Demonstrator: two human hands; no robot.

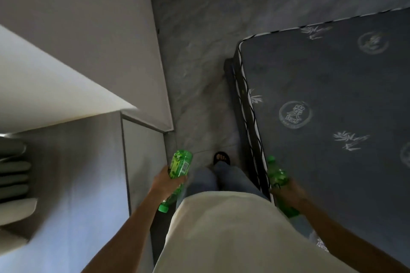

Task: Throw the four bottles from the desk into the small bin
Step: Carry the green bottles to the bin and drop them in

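Both hands clamped on green bottles: left hand [165,180] around a labelled bottle [178,165], cap toward the body; right hand [288,190] around another bottle [277,175], cap forward. Small bin not in view, so direction and nearer hand impossible to judge.

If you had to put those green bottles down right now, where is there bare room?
The dark mattress top beside the right hand is bare. The floor strip between mattress and white cabinet is open ahead; near the feet it is tight.
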